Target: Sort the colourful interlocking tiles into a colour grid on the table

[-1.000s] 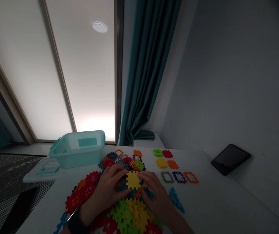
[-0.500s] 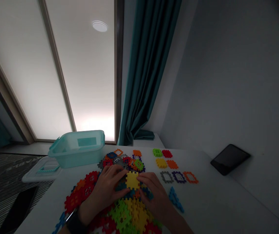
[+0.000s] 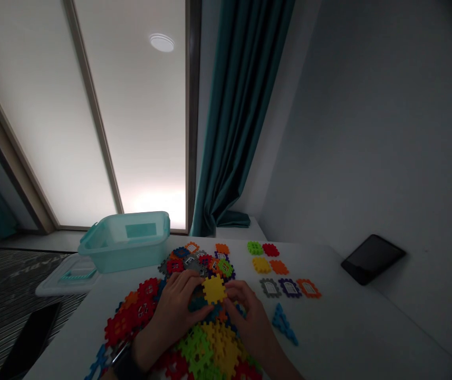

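So the teal tub [image 3: 131, 258] sits way left of this yellow tile [image 3: 213, 290], and the left hand [image 3: 176, 302] has the tile's left side pinched, thumb by the bottom edge. The tile itself is over a messy heap of coloured pieces [image 3: 218, 345], with the right hand [image 3: 251, 314] pinching its right edge, pretty narrow grip. Right of the tile there's a blue triangle [image 3: 283, 325], then a black slab [image 3: 374, 258] well apart.

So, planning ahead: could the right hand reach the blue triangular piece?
Likely yes: nothing visible blocks the right hand from the blue triangular piece, though that hand is at a yellow piece.
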Available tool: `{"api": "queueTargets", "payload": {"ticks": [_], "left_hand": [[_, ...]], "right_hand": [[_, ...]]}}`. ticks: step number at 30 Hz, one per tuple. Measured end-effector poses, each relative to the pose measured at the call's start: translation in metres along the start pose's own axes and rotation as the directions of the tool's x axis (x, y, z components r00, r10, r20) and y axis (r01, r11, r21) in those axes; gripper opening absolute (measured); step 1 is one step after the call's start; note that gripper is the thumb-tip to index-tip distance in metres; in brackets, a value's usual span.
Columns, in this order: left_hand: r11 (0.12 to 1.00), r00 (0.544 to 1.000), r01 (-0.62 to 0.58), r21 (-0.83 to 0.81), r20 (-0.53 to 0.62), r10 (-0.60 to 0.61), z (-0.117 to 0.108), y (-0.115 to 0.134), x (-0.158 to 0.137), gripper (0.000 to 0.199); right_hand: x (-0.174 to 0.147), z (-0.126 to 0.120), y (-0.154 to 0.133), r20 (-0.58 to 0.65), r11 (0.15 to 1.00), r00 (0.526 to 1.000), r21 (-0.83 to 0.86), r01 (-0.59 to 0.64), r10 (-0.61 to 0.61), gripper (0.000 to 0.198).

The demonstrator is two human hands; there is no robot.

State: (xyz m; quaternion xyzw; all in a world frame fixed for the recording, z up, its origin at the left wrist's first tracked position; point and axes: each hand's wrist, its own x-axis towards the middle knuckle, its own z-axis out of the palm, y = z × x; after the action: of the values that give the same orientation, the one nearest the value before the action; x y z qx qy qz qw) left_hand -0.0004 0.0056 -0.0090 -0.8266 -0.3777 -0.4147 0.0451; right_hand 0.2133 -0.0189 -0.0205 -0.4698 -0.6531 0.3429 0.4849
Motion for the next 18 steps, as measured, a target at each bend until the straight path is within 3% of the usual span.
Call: {"api": "queueTargets", "payload": {"ticks": [4,8,14,18], "left_hand": [[1.000,0.998,-0.027,0.011,0.055,0.026,0.004,0.003,-0.001,0.039],[0.999,0.992,-0.055,0.001,0.113,0.054,-0.001,0.004,0.001,0.032],[0.995,0.972,-0.095,-0.009,0.217,0.094,-0.010,0.007,0.004,0.070],[0.994,0.964,-0.111,0.009,0.243,0.105,-0.008,0.008,0.003,0.061]], "right_hand": [[0.005,-0.001,0.002,-0.045,0.996,0.998,0.071,-0.051,0.054,0.022],[0.010,-0.013,-0.001,-0.061,0.996,0.994,0.015,-0.088,0.089,0.027],[0.011,-0.014,-0.003,-0.002,0.995,0.995,-0.009,-0.099,0.099,0.028],[0.010,-0.009,-0.001,0.031,0.996,0.996,-0.029,-0.079,0.080,0.026]]}}
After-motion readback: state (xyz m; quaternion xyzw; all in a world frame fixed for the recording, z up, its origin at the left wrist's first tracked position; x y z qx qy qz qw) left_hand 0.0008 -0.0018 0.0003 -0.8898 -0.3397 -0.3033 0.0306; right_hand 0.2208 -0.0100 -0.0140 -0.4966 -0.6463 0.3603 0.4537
